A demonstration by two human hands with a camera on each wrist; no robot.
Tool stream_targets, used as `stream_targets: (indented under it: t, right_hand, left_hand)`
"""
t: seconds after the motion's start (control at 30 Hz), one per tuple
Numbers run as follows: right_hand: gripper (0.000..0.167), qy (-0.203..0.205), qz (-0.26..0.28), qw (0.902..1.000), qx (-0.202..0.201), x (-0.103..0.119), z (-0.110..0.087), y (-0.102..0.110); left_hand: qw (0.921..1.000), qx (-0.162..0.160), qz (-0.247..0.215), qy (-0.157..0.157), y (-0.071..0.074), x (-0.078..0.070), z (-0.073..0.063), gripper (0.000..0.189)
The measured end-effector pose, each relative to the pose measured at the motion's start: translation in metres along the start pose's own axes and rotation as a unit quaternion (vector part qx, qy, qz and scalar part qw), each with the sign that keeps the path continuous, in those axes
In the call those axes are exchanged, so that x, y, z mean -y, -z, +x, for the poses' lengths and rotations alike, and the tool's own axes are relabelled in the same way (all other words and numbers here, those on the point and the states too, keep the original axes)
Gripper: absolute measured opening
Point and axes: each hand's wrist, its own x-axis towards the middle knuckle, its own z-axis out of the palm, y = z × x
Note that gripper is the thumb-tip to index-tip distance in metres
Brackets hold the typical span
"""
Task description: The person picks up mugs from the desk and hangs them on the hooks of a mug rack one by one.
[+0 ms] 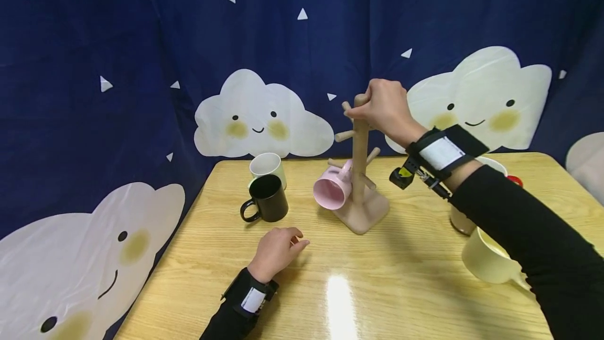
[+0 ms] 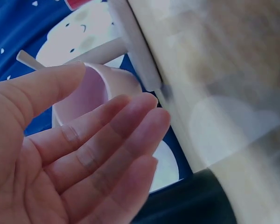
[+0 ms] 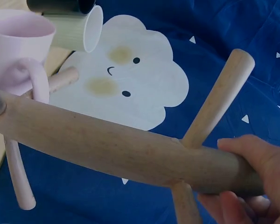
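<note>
At the top of a wooden mug tree (image 1: 360, 153), my right hand (image 1: 388, 105) grips the post between thumb and fingers; the right wrist view shows this hand (image 3: 266, 175) round the post's end. A pink mug (image 1: 329, 187) hangs tilted by its handle on a low peg, its mouth toward me. Over the table in front of the black mug (image 1: 271, 201), my left hand (image 1: 274, 252) holds nothing, its fingers loosely bent. In the left wrist view its palm and fingers (image 2: 98, 154) show bare, with the pink mug (image 2: 123, 81) beyond them.
Behind the black mug stands a pale mug (image 1: 268, 164). On the right, a cream-yellow mug (image 1: 486, 258) and another mug (image 1: 460, 220) are partly hidden by my right sleeve (image 1: 524, 240). A dark blue cloud-print curtain (image 1: 292, 51) hangs behind the wooden table (image 1: 401, 287).
</note>
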Motion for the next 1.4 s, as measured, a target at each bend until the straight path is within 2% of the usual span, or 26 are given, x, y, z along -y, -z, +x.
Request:
stream_targets:
  t: [0.27,0.5,0.77,0.93,1.03,1.1,1.2,1.33,1.4]
  right_hand:
    - [0.031,-0.024,-0.015,0.9994,-0.018,0.009,-0.001,-0.008]
    - [0.035,-0.013,-0.036,0.9982,-0.045,0.011,-0.002,-0.012]
    - [0.030,-0.006,-0.023,0.9991,-0.036,0.012,0.000,-0.011]
    - [0.042,-0.016,-0.023,0.9995,-0.014,0.013,-0.006,-0.004]
    - [0.047,-0.014,-0.029,0.9994,-0.013,0.017,-0.015,0.008]
    - [0.053,-0.004,-0.028,0.9992,-0.029,0.019,-0.024,0.020]
    - [0.057,0.032,-0.015,0.9955,-0.088,0.020,-0.041,0.038]
    - [0.043,0.079,0.001,0.9828,-0.167,0.010,-0.069,0.051]
    - [0.037,0.092,0.008,0.9781,-0.186,0.000,-0.086,0.050]
  left_hand:
    - [1.0000,-0.005,0.007,0.005,0.006,-0.003,0.007,0.026]
    - [1.0000,-0.004,0.006,-0.002,0.007,-0.005,0.010,0.025]
    - [1.0000,0.001,-0.001,-0.001,0.008,-0.007,0.012,0.026]
    - [1.0000,0.001,-0.004,-0.007,0.007,-0.008,0.012,0.026]
    - [1.0000,0.001,-0.007,-0.005,0.008,-0.008,0.012,0.027]
    - [0.9999,-0.002,-0.010,-0.003,0.010,-0.008,0.012,0.027]
    - [0.9998,-0.011,-0.016,0.000,0.013,-0.006,0.012,0.026]
    - [0.9995,-0.026,-0.020,0.002,0.017,-0.001,0.014,0.026]
    - [0.9993,-0.030,-0.021,0.004,0.019,0.000,0.014,0.026]
